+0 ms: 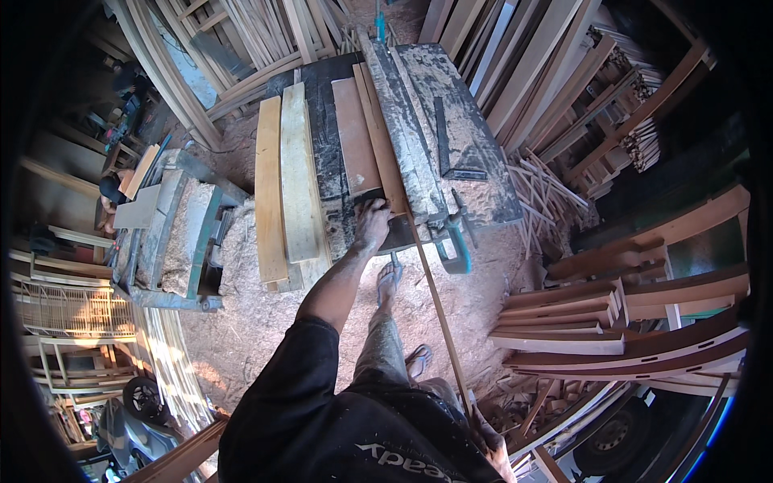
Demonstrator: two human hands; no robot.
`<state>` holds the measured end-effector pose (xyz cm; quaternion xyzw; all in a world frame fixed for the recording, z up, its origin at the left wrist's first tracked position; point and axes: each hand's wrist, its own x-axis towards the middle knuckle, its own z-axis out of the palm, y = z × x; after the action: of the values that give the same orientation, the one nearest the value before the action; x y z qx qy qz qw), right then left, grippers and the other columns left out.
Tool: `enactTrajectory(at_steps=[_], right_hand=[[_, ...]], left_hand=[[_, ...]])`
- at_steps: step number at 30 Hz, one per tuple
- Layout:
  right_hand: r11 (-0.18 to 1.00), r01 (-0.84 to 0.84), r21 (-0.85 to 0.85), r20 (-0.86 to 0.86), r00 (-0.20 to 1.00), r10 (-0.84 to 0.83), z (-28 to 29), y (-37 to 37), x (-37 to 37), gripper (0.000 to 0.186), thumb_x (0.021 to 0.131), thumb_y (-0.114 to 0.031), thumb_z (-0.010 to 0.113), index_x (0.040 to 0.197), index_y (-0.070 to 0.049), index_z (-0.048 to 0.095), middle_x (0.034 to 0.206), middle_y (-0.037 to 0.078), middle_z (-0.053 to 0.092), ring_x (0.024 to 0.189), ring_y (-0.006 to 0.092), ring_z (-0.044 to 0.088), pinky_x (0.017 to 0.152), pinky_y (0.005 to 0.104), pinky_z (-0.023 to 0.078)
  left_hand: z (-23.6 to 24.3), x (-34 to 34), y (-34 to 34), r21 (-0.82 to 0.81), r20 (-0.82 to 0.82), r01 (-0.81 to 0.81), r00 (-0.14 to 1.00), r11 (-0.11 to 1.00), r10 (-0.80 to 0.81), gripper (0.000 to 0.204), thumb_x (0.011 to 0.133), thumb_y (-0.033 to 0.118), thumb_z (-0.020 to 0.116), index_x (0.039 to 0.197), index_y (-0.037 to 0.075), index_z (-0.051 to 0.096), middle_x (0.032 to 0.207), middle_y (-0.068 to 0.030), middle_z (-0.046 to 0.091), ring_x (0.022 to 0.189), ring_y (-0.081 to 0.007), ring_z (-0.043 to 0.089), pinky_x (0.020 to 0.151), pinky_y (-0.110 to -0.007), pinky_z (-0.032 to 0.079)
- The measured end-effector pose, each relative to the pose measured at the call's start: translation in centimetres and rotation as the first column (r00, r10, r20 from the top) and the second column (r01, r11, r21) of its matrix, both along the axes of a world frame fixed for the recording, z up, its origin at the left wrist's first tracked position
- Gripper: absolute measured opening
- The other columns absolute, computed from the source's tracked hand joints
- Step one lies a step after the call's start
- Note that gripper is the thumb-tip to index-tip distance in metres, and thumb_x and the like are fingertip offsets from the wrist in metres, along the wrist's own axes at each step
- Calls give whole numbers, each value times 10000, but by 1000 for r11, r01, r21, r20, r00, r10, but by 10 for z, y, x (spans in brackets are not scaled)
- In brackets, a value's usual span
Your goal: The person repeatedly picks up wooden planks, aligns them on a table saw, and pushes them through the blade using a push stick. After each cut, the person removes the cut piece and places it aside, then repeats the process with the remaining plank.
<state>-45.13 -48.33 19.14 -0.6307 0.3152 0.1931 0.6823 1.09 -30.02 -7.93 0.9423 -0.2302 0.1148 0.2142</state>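
My left hand [372, 219] reaches forward and presses flat on the near end of a reddish-brown board [357, 133] lying lengthwise on a dark saw table [320, 121]. A narrower reddish plank [385, 153] lies against the board's right side, next to a long grey fence [409, 141] coated in sawdust. A thin wooden strip [439, 314] runs from the table's near edge down to my right hand [493, 444] at the lower edge; that hand seems closed on the strip's end. Two pale planks [283, 185] rest on the table's left side.
A teal clamp [459, 248] hangs at the table's near right corner. My feet in flip-flops [390, 278] stand on a sawdust floor. A sawdust-covered machine [181, 241] and another person [109, 193] are at the left. Curved wooden parts [636, 322] are stacked at the right.
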Motion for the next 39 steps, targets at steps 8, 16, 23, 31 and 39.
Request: enactTrajectory(at_steps=[8, 16, 23, 31, 39], right_hand=[[997, -12, 76, -9, 1000, 13, 17, 1, 13, 536, 1033, -213, 521, 1501, -7, 360, 1370, 75, 559, 1250, 130, 510, 1056, 249, 361], [998, -13, 69, -37, 999, 15, 6, 0, 6, 572, 1036, -269, 523, 1513, -15, 338, 1359, 76, 569, 1240, 127, 515, 1058, 249, 360], [997, 34, 72, -24, 999, -32, -10, 2, -2, 532, 1028, -267, 542, 1475, -10, 413, 1235, 54, 639, 1116, 118, 576, 984, 241, 415], [1000, 11, 0, -124, 992, -10, -23, 5, 9, 515, 1026, -264, 547, 1459, -8, 437, 1186, 48, 653, 1068, 110, 582, 950, 240, 429], [999, -9, -34, -186, 983, 3, -33, 7, 18, 499, 1023, -260, 551, 1443, -6, 461, 1137, 42, 668, 1020, 102, 588, 916, 239, 443]], left_hand=[[-3, -1, -1, -21, 29, -4, 1000, 1000, 4, 277, 866, 202, 666, 1095, 47, 683, 1111, -68, 637, 1133, -267, 541, 968, -473, 356], [0, 1, 4, -26, -40, 13, 999, 1000, -14, 307, 878, 171, 655, 1160, 52, 686, 1168, -90, 647, 1134, -290, 562, 989, -468, 376], [-7, 5, 6, -22, -13, 25, 1000, 999, -26, 295, 862, 118, 628, 1146, 69, 687, 1145, -70, 641, 1143, -270, 551, 1001, -473, 372], [0, 11, 6, 32, -21, 37, 999, 999, -36, 283, 853, 111, 626, 1125, 64, 691, 1137, -69, 635, 1141, -267, 547, 1001, -467, 373], [-2, 18, 5, -33, -15, 31, 999, 999, -32, 272, 858, 134, 645, 1112, 49, 688, 1130, -81, 640, 1139, -273, 552, 987, -469, 366]])
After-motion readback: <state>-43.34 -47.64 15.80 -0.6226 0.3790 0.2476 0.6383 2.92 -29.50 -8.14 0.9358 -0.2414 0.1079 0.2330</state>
